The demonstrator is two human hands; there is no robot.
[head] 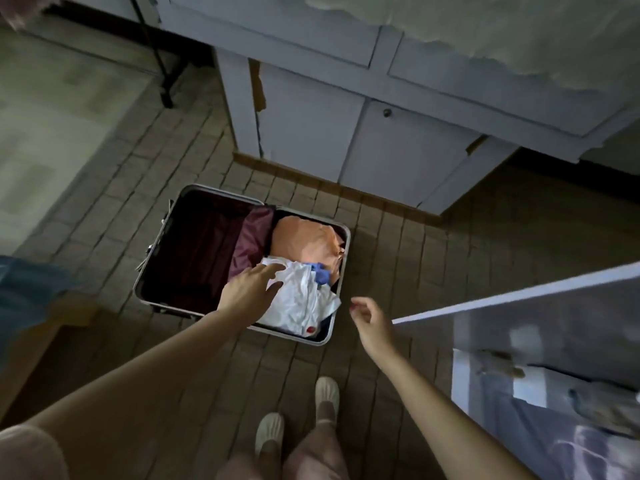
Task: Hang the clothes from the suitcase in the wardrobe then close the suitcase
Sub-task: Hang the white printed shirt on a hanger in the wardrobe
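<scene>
- Open suitcase (166, 244) flat on the tiled floor (415, 271), just in front of a pale blue cabinet (311, 133).
- Left half of the case: dark maroon lining (204, 244), nothing visible in it.
- Right half packed — folded orange garment (301, 237) at the far end, crumpled white garment (304, 296) at the near end, small blue piece of fabric (320, 273) between the two.
- Left hand (249, 289) stretched over the case, fingers spread and straight, fingertips on or just above the white garment's left edge; cannot tell whether touching. Grip wide, holding nothing.
- Right hand (369, 318) hanging just beside the case's near right corner, over the floor, fingers loosely curled, grip relaxed and empty.
- Open wardrobe door (519, 306) at the right edge, pale blue, with blurred hanging fabric (554, 427) behind it.
- Two feet in light slippers (298, 417) on the floor below the case.
- Dark stand leg (162, 74) at upper left — well apart from the case.
</scene>
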